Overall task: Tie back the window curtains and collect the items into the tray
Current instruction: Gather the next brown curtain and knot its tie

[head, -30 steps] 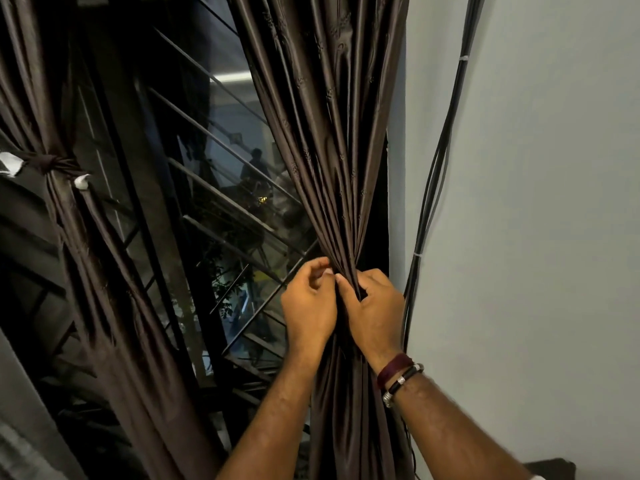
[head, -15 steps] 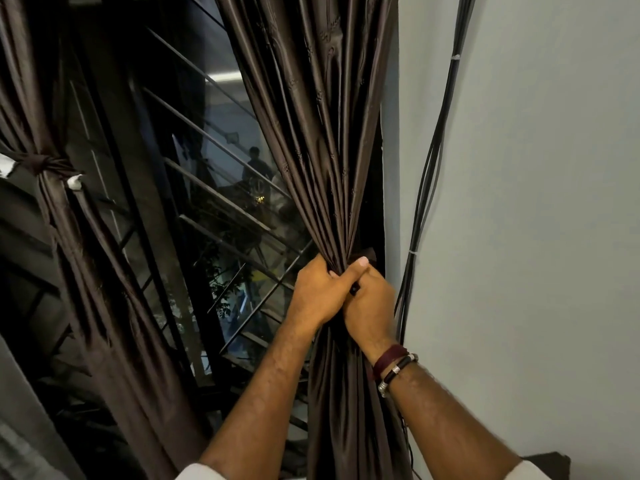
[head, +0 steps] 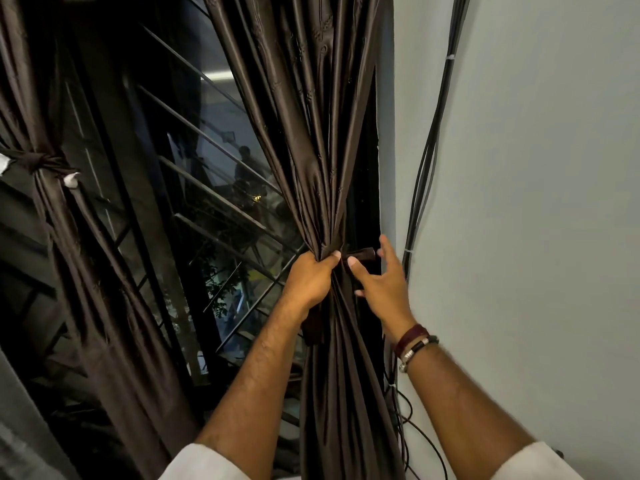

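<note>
Two dark brown curtains hang over the window [head: 207, 209], whose slanted bars and dim reflections fill the nine-to-twelve o'clock part of the view. Pale grey wall [head: 536, 202] takes the whole three o'clock side, with a bundle of black cables [head: 429, 150] running down it just beside the window edge. The right curtain [head: 311, 116] falls from twelve o'clock and narrows to a gathered waist near the centre, then spreads again toward six o'clock. The left curtain [head: 79, 254] at nine o'clock is already cinched by a knotted tie-back [head: 43, 162]. At the centre, the left hand [head: 310, 278] grips the gathered waist of the right curtain, fingers curled round the folds. The right hand [head: 379, 275], at its three o'clock, has fingers spread and relaxed, its thumb touching a dark fabric band [head: 360, 255] that sticks out sideways from the bunch. Bracelets [head: 415, 342] circle the right wrist. No tray shows in this view.
</note>
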